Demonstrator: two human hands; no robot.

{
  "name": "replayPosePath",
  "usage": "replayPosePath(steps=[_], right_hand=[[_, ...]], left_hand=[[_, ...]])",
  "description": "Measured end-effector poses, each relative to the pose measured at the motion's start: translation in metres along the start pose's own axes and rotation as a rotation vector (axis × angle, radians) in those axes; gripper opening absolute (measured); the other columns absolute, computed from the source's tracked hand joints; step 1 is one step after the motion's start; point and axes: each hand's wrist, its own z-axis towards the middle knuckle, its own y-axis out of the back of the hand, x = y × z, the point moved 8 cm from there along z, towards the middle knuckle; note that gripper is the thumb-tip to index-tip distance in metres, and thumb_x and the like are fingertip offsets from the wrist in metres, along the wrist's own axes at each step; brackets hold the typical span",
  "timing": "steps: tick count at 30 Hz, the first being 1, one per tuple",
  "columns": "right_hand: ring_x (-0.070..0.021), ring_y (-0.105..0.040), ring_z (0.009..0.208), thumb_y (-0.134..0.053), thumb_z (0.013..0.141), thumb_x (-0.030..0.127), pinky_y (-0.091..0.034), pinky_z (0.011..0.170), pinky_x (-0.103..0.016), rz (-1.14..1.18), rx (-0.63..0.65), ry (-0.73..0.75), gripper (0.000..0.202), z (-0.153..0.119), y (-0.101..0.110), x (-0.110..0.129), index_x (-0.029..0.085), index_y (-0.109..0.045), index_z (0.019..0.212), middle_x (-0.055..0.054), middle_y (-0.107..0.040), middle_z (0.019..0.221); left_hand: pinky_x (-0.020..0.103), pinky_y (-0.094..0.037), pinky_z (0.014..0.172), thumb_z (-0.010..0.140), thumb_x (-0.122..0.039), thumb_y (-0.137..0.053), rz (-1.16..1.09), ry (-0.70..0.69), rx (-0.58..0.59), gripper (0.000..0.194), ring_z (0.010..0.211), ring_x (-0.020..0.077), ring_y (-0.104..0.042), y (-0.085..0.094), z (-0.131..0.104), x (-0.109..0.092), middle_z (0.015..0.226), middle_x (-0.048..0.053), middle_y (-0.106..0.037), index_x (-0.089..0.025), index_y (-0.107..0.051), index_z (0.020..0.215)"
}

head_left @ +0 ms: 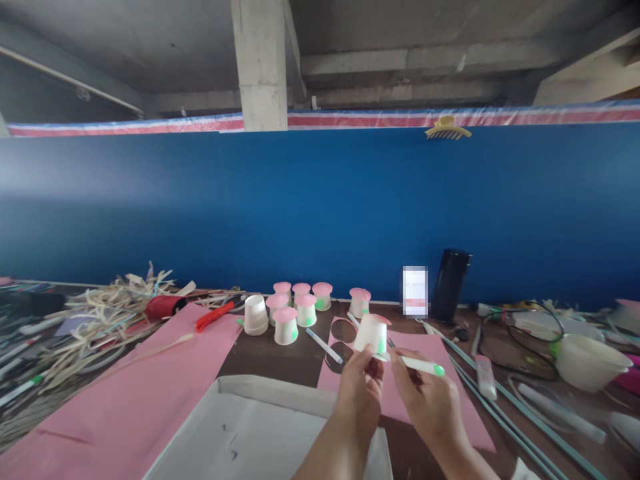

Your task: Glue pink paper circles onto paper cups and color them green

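Observation:
My left hand (361, 383) grips an upturned white paper cup (369, 335) near its rim, holding it above the table. A pink paper disc sits on the cup's base, and green marks show on its side. In my right hand (433, 400) is a white marker with a green end (421, 365), its other end close to the cup's lower right side. Whether the tip touches the cup I cannot tell. Beyond my hands stand several finished-looking cups with pink tops (286, 325), and a stack of plain white cups (256, 315).
Pink paper sheets (175, 373) lie left and under my hands, the right one with round holes. A white shallow box (260, 393) sits in front. A capped marker (324, 345), red tool (215, 316), black cylinder (450, 287), white bowl (590, 363) and heaped paper strips (120, 320) are around.

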Motion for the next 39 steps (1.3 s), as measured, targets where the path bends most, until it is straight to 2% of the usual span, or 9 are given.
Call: replayPosePath(steps=[7,13,22,29,34,39], right_hand=[[-0.0161,-0.067,0.060,-0.046,0.088,0.045,-0.050,0.061,-0.021,0.007,0.013,0.002,0.035,0.000,-0.001,0.001,0.019,-0.068,0.084,-0.005,-0.073,0.076],[-0.0174,-0.068,0.067,-0.046,0.088,0.046,-0.051,0.062,-0.022,0.009,-0.009,-0.015,0.035,-0.001,-0.001,-0.003,0.019,-0.069,0.090,-0.006,-0.073,0.083],[-0.0189,-0.069,0.080,-0.050,0.087,0.043,-0.052,0.072,-0.025,0.015,-0.101,0.032,0.032,0.000,0.002,-0.009,0.019,-0.069,0.095,-0.007,-0.073,0.090],[-0.0193,-0.067,0.087,-0.051,0.087,0.039,-0.052,0.077,-0.026,0.009,-0.142,0.070,0.029,0.000,0.001,-0.012,0.019,-0.069,0.097,-0.007,-0.072,0.096],[-0.0194,-0.067,0.088,-0.051,0.087,0.039,-0.051,0.079,-0.027,0.023,-0.154,0.077,0.029,0.000,0.001,-0.013,0.018,-0.069,0.097,-0.007,-0.072,0.096],[-0.0200,-0.068,0.083,-0.049,0.087,0.042,-0.053,0.075,-0.027,0.021,-0.105,0.036,0.032,0.001,0.003,-0.011,0.018,-0.069,0.096,-0.008,-0.072,0.093]], left_hand=[[0.017,-0.051,0.059,0.078,-0.006,-0.061,-0.009,-0.005,0.002,0.006,0.060,0.0076,-0.056,0.000,0.001,-0.001,0.071,0.004,-0.057,-0.009,-0.058,0.074],[0.019,-0.052,0.062,0.078,-0.007,-0.061,-0.001,-0.007,0.019,0.003,0.067,0.0104,-0.060,-0.002,0.000,0.000,0.080,0.008,-0.061,-0.008,-0.060,0.081],[0.022,-0.053,0.064,0.081,-0.012,-0.060,-0.015,0.017,0.007,0.015,0.075,0.0142,-0.063,-0.001,0.002,0.003,0.095,0.014,-0.064,-0.009,-0.059,0.096],[0.021,-0.053,0.063,0.081,-0.012,-0.059,-0.001,0.034,0.008,0.015,0.072,0.0125,-0.062,-0.003,-0.002,0.003,0.093,0.013,-0.063,-0.007,-0.059,0.096],[0.021,-0.053,0.062,0.081,-0.009,-0.058,-0.004,0.037,-0.009,0.007,0.068,0.0121,-0.061,-0.004,-0.003,0.003,0.087,0.012,-0.063,-0.008,-0.058,0.088],[0.021,-0.053,0.063,0.081,-0.008,-0.058,-0.007,0.014,0.016,0.006,0.069,0.0119,-0.061,-0.005,-0.002,0.002,0.088,0.012,-0.063,-0.010,-0.058,0.087]])
